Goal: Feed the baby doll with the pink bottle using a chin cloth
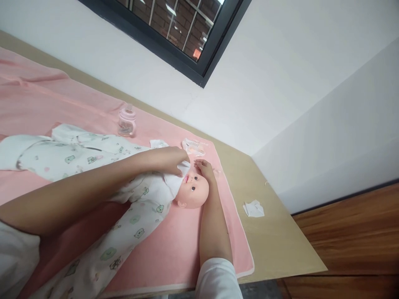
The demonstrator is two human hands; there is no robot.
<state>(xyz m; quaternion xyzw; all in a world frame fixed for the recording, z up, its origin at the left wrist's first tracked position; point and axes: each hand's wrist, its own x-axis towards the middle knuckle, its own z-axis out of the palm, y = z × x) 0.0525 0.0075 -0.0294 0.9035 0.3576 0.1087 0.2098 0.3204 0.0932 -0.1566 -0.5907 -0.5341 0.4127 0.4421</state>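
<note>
White sleeves [218, 280] are filling the lower edge, with bare forearms reaching from them toward a doll [192, 196]. It is lying on its back on a pink blanket [174, 257], its head pointing toward the bare end of the table [271, 236], and it is wearing a white patterned suit [135, 224]. From where I'm standing, the left hand [174, 160] is bending over the collar [174, 180], just beside the mouth; its thumb and fingers are curling round the white cloth, but I cannot tell whether they are pinching it or only resting on it. The right forearm is curving round the crown of the head, and the right hand [204, 167] is hovering on the far side of the face, fingers loosely bent, close together, apparently grasping nothing.

As I'm judging it, the person is arranging the cloth at the neck. Moving on seems to be calling for a sure hold on the collar's edge, with the right hand steadying the head and no fingers pressing the face.

Beyond the doll, a bottle [127, 122] is standing on the blanket, a clear packet [193, 147] is lying near the hands, and a crumpled white tissue [254, 209] is resting on the bare table.
</note>
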